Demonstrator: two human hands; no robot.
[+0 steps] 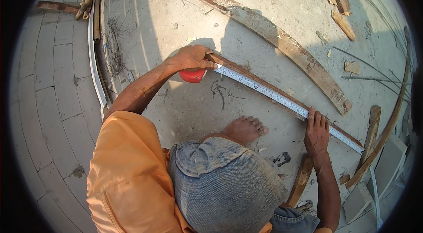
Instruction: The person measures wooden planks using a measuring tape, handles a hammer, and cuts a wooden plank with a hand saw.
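Observation:
A narrow brown wooden strip slants from the upper middle down to the right. The white blade of a tape measure is stretched along its near edge, almost to its far right end. At the strip's left end, my left hand is closed around the tape measure, its red case showing below the palm. The thumb and fingers there also touch the wood. Farther right, my right hand is closed over the strip and blade, fingers pressing them together; its thumb is hidden.
Beyond the strip lies a longer, wider weathered plank. Wood scraps and thin rods are scattered at the right, near a curved wooden pole. My bare foot rests below the strip. Tangled wire lies by the paving at left.

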